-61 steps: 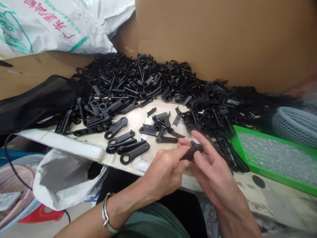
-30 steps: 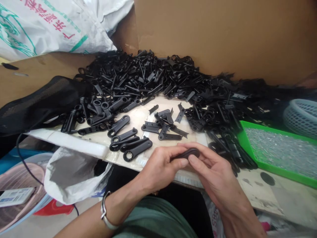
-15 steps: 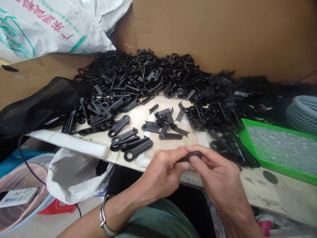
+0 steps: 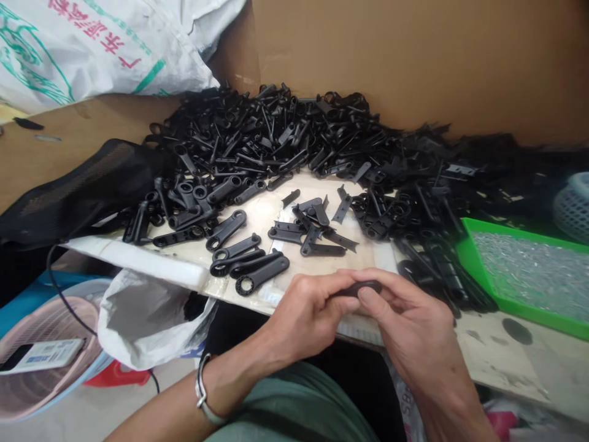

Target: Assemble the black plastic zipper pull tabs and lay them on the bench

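Observation:
Between my two hands, just above the table's front edge, is a small black plastic part point(image 4: 363, 287), mostly covered by fingers. My left hand point(image 4: 310, 313) pinches its left end. On the other end, the thumb and fingers of my right hand point(image 4: 407, 316) are closed. Beyond the hands lies a loose group of flat black plastic pieces point(image 4: 313, 230) with notched ends. To their left, several black lever-shaped parts with ring ends point(image 4: 262, 274) rest side by side near the edge.
A large heap of black parts point(image 4: 276, 129) stands against the cardboard wall point(image 4: 414, 61). On the right sits a green tray point(image 4: 478, 267) of small clear pieces, beside a blue basket point(image 4: 575, 205). At lower left are an open white sack point(image 4: 138, 325) and a pink basket point(image 4: 41, 325).
The view has shifted slightly, so the table's contents appear a little further right. Both hands keep their grip on the black part, which looks almost unchanged.

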`<state>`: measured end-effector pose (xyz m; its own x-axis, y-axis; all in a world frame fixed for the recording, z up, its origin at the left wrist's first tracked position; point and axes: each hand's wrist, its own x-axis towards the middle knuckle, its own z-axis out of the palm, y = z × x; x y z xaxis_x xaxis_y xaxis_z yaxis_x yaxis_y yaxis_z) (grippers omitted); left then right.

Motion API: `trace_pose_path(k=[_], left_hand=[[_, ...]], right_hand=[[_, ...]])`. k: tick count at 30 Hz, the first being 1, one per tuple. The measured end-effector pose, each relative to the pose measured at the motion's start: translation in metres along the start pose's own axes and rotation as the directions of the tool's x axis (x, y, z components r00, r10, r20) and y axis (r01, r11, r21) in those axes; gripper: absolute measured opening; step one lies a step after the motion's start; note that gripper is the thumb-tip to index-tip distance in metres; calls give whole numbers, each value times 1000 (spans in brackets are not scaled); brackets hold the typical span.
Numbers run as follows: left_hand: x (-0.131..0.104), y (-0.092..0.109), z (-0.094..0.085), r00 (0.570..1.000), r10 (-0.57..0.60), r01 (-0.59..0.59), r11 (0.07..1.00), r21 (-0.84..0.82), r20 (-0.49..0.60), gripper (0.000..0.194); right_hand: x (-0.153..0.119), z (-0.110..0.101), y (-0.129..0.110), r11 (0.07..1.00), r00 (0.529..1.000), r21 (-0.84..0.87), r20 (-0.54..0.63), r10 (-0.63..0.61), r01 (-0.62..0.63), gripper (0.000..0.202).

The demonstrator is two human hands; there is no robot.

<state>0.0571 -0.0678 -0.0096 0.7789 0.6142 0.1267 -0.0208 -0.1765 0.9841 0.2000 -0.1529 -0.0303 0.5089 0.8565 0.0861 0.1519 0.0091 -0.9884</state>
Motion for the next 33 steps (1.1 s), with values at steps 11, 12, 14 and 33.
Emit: trace_pose_path(k=[11, 12, 14, 33], left_hand=[[-1, -2, 0, 999, -19, 22, 998, 64, -46, 23], [-2, -1, 0, 999, -10, 12, 998, 65, -41, 24], [-4, 1, 0, 1000, -1, 3, 998, 67, -27, 23], [9, 0, 10, 909, -346, 9, 573, -820, -232, 26]], right_hand=[[11, 0, -2, 970, 980, 201, 170, 106, -140, 15], [11, -1, -2, 972, 981, 190, 162, 107, -137, 15], [10, -1, -4, 983, 987, 140, 127, 97, -115, 14], [1, 32, -6, 951, 989, -280, -32, -147, 132, 27]])
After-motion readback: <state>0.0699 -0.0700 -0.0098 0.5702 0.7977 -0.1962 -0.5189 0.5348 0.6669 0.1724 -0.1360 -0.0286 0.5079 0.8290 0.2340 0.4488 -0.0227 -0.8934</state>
